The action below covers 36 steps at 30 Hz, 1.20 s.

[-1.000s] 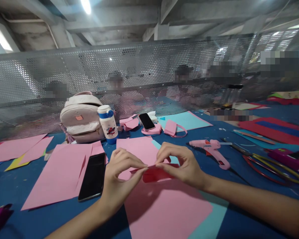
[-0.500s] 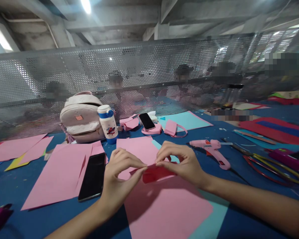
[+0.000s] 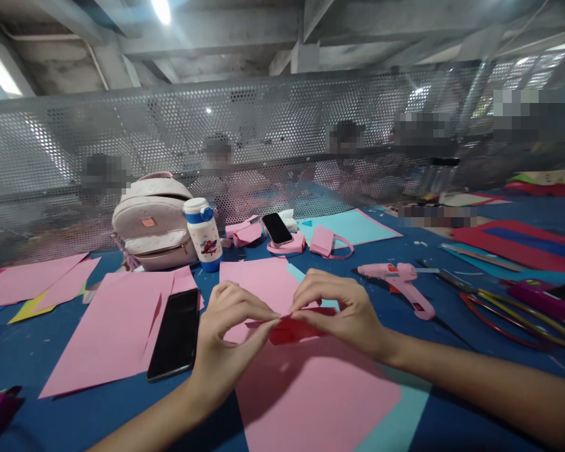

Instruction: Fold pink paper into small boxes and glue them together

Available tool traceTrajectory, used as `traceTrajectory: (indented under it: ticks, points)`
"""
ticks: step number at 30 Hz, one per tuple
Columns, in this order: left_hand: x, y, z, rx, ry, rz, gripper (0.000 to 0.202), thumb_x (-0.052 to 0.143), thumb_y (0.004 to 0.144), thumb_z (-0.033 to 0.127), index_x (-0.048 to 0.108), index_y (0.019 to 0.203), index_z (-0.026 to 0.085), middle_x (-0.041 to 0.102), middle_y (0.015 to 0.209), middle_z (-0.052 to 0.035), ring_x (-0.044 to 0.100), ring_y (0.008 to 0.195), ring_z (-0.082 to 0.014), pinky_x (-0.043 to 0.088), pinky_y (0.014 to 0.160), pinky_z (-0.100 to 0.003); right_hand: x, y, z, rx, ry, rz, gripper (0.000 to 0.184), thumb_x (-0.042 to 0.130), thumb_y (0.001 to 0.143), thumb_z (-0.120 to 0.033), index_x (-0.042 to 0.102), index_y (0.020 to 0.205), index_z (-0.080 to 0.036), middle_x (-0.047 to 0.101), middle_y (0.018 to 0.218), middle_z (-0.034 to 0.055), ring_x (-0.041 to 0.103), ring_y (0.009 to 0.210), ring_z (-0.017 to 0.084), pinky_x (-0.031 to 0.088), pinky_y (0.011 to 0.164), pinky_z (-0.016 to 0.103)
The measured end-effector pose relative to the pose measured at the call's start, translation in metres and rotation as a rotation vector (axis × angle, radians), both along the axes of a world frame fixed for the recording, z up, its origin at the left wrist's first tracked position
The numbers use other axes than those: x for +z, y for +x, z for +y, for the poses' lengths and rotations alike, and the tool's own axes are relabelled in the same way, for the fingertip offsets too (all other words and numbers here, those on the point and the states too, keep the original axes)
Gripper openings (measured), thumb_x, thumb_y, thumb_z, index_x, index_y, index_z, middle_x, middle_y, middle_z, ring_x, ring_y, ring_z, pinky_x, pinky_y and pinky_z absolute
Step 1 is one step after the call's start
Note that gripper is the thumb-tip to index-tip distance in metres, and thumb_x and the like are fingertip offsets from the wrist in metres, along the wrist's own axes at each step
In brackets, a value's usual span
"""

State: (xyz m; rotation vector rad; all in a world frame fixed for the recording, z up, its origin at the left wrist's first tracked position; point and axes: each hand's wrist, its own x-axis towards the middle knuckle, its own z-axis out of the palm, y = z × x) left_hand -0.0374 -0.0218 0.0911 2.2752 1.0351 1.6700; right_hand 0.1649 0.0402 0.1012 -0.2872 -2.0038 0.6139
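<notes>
A small piece of red paper [image 3: 294,329] is held just above a large pink sheet [image 3: 311,395] on the blue table. My left hand [image 3: 228,336] pinches its left end between thumb and fingertips. My right hand [image 3: 343,311] pinches the top edge of the same piece, with the fingers curled over it. The two pinches almost meet in the middle. Part of the red paper is hidden under my right fingers.
A black phone [image 3: 176,334] lies on pink sheets to the left. A pink glue gun [image 3: 398,282] and scissors [image 3: 513,311] lie to the right. Further back stand a backpack [image 3: 153,223], a bottle [image 3: 203,233], a second phone [image 3: 277,228] and small pink paper pieces. Other people sit behind a perforated metal screen [image 3: 282,144].
My fingertips have closed in slightly on the red paper's top edge. Both hands stay in nearly the same place.
</notes>
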Motion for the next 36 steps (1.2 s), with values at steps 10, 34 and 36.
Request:
traceTrajectory:
  ticks: [10,34,36]
  points:
    - [0.0,0.0012,-0.0012,-0.001,0.01,0.015,0.012,0.072,0.085,0.01,0.071,0.084,0.021,0.071,0.076,0.0022,0.062,0.068,-0.0144,0.037,0.08,-0.038,0.0004,-0.0025,0.0002,0.026,0.018,0.004,0.003,0.075,0.086,-0.019,0.074,0.083,-0.019,0.073,0.076,0.0027,0.063,0.07,0.015,0.049,0.067,0.031]
    - [0.0012,0.0021,-0.0015,-0.003,0.011,0.025,0.012,0.073,0.085,0.01,0.07,0.084,0.022,0.072,0.076,0.002,0.063,0.069,-0.0151,0.037,0.081,-0.039,0.0038,-0.0047,-0.0026,0.022,-0.002,-0.048,0.01,0.074,0.088,-0.024,0.073,0.08,-0.018,0.073,0.074,0.0031,0.062,0.069,0.015,0.048,0.066,0.03]
    - [0.0009,0.0021,-0.002,-0.003,0.009,0.022,0.012,0.073,0.085,0.01,0.07,0.084,0.022,0.072,0.076,0.0019,0.063,0.069,-0.0152,0.038,0.08,-0.039,0.0046,-0.0049,-0.0031,0.017,0.004,-0.05,0.013,0.073,0.088,-0.027,0.072,0.079,-0.018,0.072,0.073,0.0031,0.062,0.069,0.015,0.048,0.066,0.03]
